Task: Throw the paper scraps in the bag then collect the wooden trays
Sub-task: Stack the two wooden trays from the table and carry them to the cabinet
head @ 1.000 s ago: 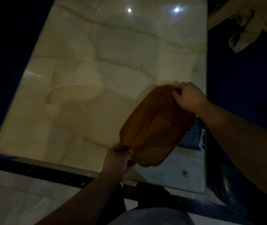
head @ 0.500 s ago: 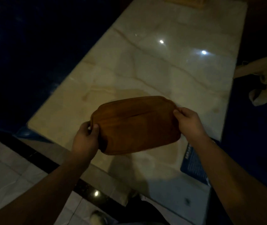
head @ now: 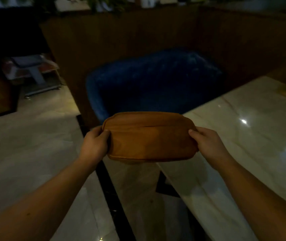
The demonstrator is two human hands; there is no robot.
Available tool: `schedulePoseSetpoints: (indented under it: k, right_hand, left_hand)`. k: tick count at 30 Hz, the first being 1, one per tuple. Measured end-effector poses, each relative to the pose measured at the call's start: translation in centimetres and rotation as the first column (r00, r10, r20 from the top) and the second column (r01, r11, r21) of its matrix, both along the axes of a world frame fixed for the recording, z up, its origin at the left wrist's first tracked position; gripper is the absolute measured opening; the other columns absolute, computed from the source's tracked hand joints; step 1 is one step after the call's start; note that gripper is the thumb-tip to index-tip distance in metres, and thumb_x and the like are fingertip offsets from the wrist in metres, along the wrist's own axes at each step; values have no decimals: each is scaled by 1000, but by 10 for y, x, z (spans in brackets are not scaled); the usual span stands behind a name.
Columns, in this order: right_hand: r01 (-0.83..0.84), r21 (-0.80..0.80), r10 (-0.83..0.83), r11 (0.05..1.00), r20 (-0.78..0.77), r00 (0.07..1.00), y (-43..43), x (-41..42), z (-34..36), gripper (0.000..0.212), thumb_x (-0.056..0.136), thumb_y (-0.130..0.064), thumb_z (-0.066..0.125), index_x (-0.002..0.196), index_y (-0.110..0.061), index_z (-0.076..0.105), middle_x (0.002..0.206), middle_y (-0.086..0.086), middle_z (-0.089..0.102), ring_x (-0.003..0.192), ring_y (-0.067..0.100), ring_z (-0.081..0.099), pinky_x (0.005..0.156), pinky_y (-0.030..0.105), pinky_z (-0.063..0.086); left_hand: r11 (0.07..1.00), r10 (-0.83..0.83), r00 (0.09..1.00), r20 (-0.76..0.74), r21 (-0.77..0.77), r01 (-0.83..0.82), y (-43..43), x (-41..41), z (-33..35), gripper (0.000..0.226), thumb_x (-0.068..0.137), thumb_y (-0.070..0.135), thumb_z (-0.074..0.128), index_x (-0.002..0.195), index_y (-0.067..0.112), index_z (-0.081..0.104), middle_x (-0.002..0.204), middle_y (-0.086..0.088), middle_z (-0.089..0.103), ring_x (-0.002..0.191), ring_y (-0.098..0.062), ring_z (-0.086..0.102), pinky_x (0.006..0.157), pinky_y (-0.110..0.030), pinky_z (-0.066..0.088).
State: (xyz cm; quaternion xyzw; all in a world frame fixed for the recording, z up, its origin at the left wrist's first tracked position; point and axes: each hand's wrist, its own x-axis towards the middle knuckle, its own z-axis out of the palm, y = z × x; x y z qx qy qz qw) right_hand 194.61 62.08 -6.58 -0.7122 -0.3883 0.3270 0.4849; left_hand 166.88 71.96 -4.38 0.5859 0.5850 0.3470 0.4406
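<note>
- Two bare hands are up in front of the person, well apart, each clamped on one short end of the same tray.
- The left hand [head: 95, 145] grips the left end, thumb on top and fingers curled under.
- The right hand [head: 206, 145] grips the right end the same way, thumb lying on the upper face.
- One wooden tray [head: 149, 138] is in view: an oblong brown board with rounded corners and a groove along its length, held level in the air, touching nothing but the hands.
- It hangs over the corner of one pale marble table [head: 243, 145], just off the edge, above the light tiled floor [head: 25, 145].
- One blue chair [head: 152, 84] stands behind the tray, against a dark wooden wall.
</note>
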Motion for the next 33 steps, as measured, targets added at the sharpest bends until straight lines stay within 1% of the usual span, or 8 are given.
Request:
schedulePoseSetpoints:
  k: [5, 10, 13, 17, 22, 26, 29, 33]
  right_hand:
    - [-219, 109, 219, 970, 6, 976, 55, -122, 45, 14, 95, -33, 54, 96, -31, 68, 102, -2, 71, 95, 19, 68, 84, 41, 53]
    - [-323, 117, 326, 939, -6, 945, 106, -219, 70, 27, 97, -36, 48, 88, -20, 68, 97, 8, 70, 91, 26, 66, 85, 45, 51]
    - [-423, 137, 427, 896, -7, 904, 138, -286, 84, 34, 98, -30, 45, 76, -13, 65, 83, 8, 66, 78, 23, 61, 73, 40, 44]
    - [-526, 157, 536, 836, -23, 844, 179, -365, 92, 36, 94, -40, 43, 65, -21, 51, 70, 6, 52, 71, 26, 52, 70, 41, 36]
    - [-660, 144, 669, 737, -22, 743, 240, -455, 93, 41, 99, -36, 38, 74, -11, 59, 74, 9, 59, 72, 24, 57, 67, 37, 41]
    - [-752, 170, 765, 637, -17, 644, 288, -528, 92, 50, 98, -40, 35, 90, 1, 63, 91, 26, 64, 87, 39, 62, 82, 50, 48]
    - [-814, 174, 830, 554, -33, 557, 322, -591, 95, 46, 100, -37, 37, 88, -1, 63, 85, 22, 62, 83, 36, 60, 70, 40, 42]
    - [-893, 186, 911, 411, -50, 409, 347, -662, 102, 45, 99, -36, 40, 97, 0, 67, 96, 22, 68, 90, 35, 64, 70, 37, 44]
  left_hand:
    - [985, 166, 983, 84, 25, -168, 7, -134, 33, 22, 95, 30, 45, 108, 18, 58, 101, -11, 63, 91, -27, 61, 79, -43, 50]
    - [962, 259, 947, 190, 42, -271, -1, -233, 59, 17, 94, 30, 49, 104, 22, 61, 100, -8, 66, 89, -26, 65, 76, -42, 53]
    - [905, 402, 898, 179, 75, -420, -9, -295, 72, 27, 93, 35, 50, 112, 19, 59, 100, -6, 66, 90, -27, 65, 82, -51, 54]
    - [806, 561, 807, 185, 99, -583, -12, -354, 78, 19, 95, 35, 47, 109, 25, 51, 91, 2, 59, 82, -22, 60, 82, -52, 51]
    - [663, 724, 672, 154, 113, -740, -3, -415, 85, 22, 95, 39, 44, 108, 24, 52, 95, -3, 60, 87, -27, 61, 82, -50, 51]
    - [541, 812, 557, 174, 132, -831, 13, -459, 95, 13, 95, 36, 44, 89, 33, 55, 84, 2, 58, 81, -24, 60, 79, -49, 51]
    - [416, 883, 438, 168, 148, -897, 21, -494, 103, 15, 96, 33, 44, 84, 33, 54, 78, 6, 55, 71, -13, 57, 70, -39, 52]
    - [264, 941, 285, 185, 130, -956, 16, -534, 106, 23, 96, 29, 45, 76, 28, 55, 74, 3, 52, 65, -15, 53, 68, -39, 50]
